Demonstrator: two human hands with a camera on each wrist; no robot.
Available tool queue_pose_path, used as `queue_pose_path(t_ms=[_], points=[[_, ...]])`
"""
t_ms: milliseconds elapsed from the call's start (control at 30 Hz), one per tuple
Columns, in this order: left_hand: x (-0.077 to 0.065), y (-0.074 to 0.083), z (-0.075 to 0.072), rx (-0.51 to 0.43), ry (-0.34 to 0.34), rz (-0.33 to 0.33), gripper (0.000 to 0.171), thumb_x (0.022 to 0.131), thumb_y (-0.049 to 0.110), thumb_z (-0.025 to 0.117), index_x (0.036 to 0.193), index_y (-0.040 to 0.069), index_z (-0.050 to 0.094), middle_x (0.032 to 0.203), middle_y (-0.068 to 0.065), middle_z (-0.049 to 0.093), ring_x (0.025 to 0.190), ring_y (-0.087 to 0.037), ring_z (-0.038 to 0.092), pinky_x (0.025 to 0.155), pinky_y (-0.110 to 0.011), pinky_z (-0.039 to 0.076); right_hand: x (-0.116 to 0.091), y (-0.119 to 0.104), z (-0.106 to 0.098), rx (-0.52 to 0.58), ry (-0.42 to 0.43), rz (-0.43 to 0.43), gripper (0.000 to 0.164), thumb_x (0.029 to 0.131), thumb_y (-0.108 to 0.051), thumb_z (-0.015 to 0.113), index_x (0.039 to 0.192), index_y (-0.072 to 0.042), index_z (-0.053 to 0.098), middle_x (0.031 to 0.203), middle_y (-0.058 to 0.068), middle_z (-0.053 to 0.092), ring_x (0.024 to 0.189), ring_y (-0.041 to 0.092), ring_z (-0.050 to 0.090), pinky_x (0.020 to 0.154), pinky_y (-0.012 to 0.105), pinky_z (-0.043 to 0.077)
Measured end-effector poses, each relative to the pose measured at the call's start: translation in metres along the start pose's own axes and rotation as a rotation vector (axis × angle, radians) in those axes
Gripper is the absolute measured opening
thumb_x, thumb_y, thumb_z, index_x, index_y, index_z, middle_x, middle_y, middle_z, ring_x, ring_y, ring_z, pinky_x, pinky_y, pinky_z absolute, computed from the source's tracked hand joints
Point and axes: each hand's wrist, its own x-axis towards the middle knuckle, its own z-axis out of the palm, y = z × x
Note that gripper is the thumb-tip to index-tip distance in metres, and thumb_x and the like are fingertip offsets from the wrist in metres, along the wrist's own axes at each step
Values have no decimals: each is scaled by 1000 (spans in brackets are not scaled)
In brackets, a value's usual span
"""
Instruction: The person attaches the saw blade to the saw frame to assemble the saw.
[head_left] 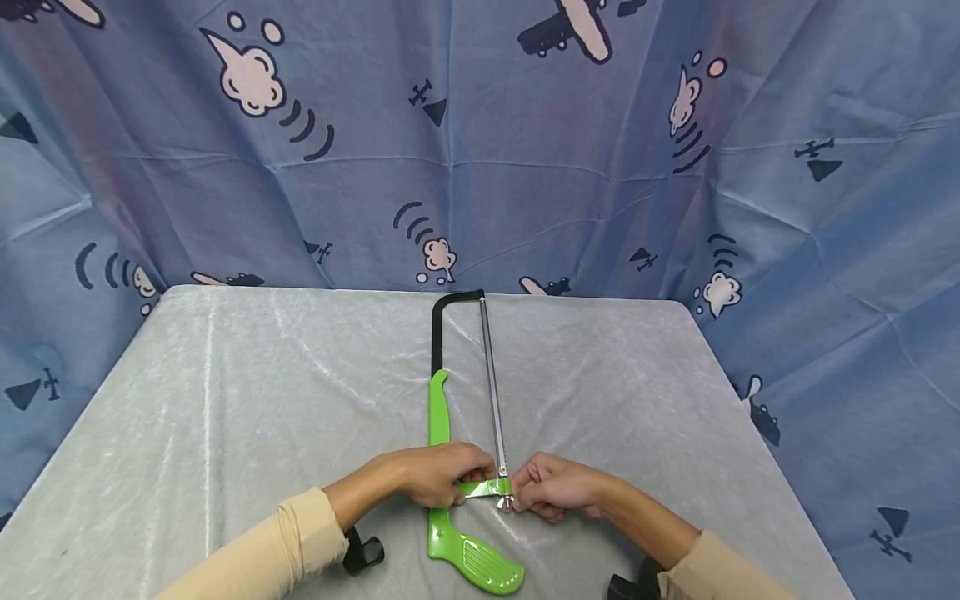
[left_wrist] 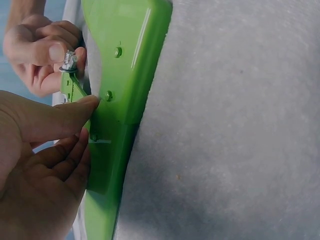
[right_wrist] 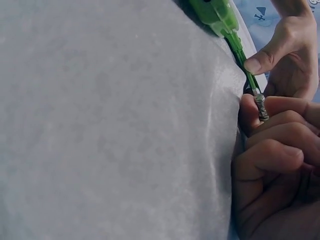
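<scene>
A hacksaw [head_left: 438, 417] with a green handle and a black front frame lies on the table, its grip toward the person. Its silver blade [head_left: 492, 383] runs along the right side, attached at both ends. My left hand [head_left: 444, 473] pinches the green crossbar [head_left: 483, 488] between thumb and fingers, as the left wrist view also shows. At the crossbar's outer end sits a metal wing nut [right_wrist: 260, 107] on a threaded screw. The thumb and curled fingers of my right hand [head_left: 561, 486] pinch this wing nut; the fingertips partly cover it.
A pale grey cloth covers the table [head_left: 300, 417]. Behind it and at both sides hangs a blue printed curtain [head_left: 480, 125]. Black wrist mounts [head_left: 363, 553] are at both sleeves.
</scene>
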Motion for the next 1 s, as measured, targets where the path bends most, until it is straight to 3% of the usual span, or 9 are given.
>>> queue_pose_path(t_ms=[633,733,833,900,1000], points=[[-1,1,-1,2,-3,10,39,73,-14,67,102,11,64,85,6,54,82,-6,51,76,-16,42,0,2,-2,-29,-27,-4,26,89,-2,58,97,23,58,52,-9,43,40,1,31,39,19,26],[-1,1,-1,6,-5,6,39,73,-14,67,104,11,65,85,6,55,81,-5,52,76,-16,42,1,-1,-1,-164,-5,-25,18,87,-1,57,86,16,60,53,-10,42,41,0,32,40,18,26],[-2,3,-1,35,-4,-2,38,75,-12,68,106,11,67,87,8,56,82,-4,52,77,-16,43,1,-9,2,-401,63,-68,12,85,-4,60,75,1,62,55,-12,44,45,-1,36,43,17,28],[-2,4,-1,56,2,-4,37,77,-10,68,108,10,68,89,9,57,83,-3,52,78,-16,44,-1,-17,2,-552,120,-85,11,84,-8,63,73,-9,62,58,-12,47,49,-1,39,46,17,31],[-4,5,-3,70,47,0,35,82,-6,67,114,8,68,96,6,60,88,-3,53,82,-18,45,-6,-29,-3,-708,219,-102,9,85,-13,67,78,-15,63,62,-11,51,54,0,44,50,20,36]])
